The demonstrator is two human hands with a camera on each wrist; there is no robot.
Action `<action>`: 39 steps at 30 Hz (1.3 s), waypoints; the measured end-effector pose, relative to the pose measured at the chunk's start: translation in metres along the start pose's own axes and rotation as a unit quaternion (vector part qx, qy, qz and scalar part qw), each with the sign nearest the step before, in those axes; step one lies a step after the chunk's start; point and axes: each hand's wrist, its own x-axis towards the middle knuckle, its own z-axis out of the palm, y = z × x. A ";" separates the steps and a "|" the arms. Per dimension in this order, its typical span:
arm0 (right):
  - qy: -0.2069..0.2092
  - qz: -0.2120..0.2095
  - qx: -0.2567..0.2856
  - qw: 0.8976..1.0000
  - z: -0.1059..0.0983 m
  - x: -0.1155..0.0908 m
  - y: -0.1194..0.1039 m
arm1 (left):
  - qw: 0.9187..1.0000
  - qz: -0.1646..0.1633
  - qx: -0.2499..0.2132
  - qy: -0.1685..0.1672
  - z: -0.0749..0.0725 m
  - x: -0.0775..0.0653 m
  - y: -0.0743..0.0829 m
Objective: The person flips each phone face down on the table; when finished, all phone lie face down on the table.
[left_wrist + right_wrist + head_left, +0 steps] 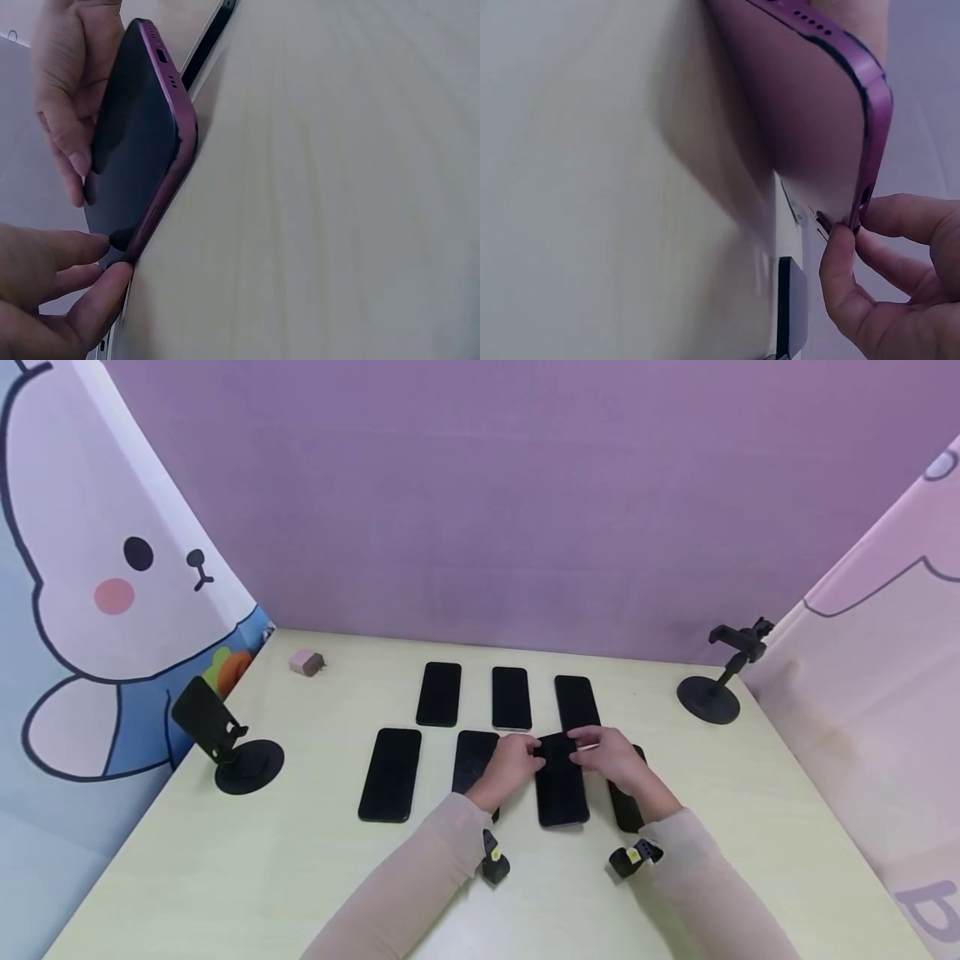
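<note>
A smartphone (pixel 562 787) with a dark screen and a purple metal edge is held between both hands. My left hand (pixel 513 768) pinches its left edge near the far end, thumb against the side in the left wrist view. On the opposite edge, my right hand (pixel 617 762) pinches with thumb and fingers (pixel 900 217). The right wrist view shows the phone's pale back (pixel 810 112) tilted up off the table, with a shadow beneath. A second phone (pixel 472 760) lies partly hidden under the left hand, and another phone (pixel 626 802) is partly covered by the right wrist.
Three phones (pixel 512 697) lie in a row farther back, and one more phone (pixel 390 775) is at front left. Black stands are at the left (pixel 250 766) and right (pixel 708 698) of the table. A pinkish charger plug (pixel 306 662) sits at back left, near the purple backdrop (pixel 480 510).
</note>
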 end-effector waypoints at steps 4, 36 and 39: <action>0.000 -0.005 0.013 1.000 -0.003 -0.001 0.000 | 1.000 0.005 -0.009 0.003 0.002 0.000 0.001; -0.041 -0.045 0.189 0.980 -0.007 -0.002 0.004 | 0.964 0.005 -0.253 0.087 0.027 -0.008 0.019; -0.043 -0.044 0.173 0.983 -0.005 -0.002 0.007 | 0.961 -0.004 -0.262 0.092 0.027 -0.009 0.020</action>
